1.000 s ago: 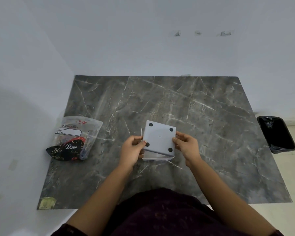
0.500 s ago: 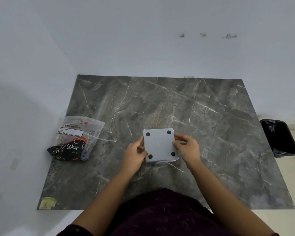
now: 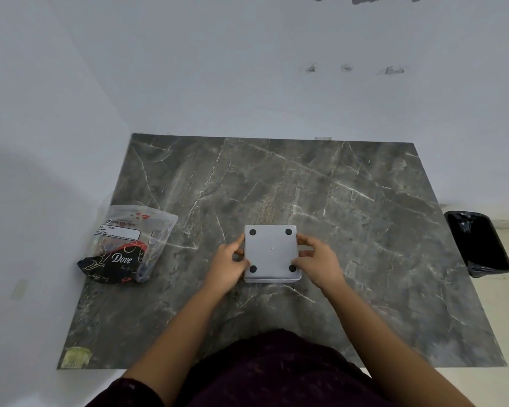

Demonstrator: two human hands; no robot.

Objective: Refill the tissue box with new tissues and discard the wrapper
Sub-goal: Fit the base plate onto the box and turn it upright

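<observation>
A square grey tissue box (image 3: 271, 251) lies upside down on the dark marble table (image 3: 350, 218), its flat base with small black round feet at the corners facing up. My left hand (image 3: 228, 265) grips its left side and my right hand (image 3: 318, 261) grips its right side. A clear plastic tissue wrapper (image 3: 127, 243) with a black and red printed bottom lies at the table's left edge, well apart from both hands. Whether tissues are inside the box cannot be seen.
A black bin (image 3: 479, 243) lined with a black bag stands on the floor beyond the table's right edge. White walls close off the left and far sides. A small yellowish patch (image 3: 76, 356) marks the table's near left corner.
The box base was tilted up off the lower part; now it sits flat and square on it. Both hands stayed at its sides.
</observation>
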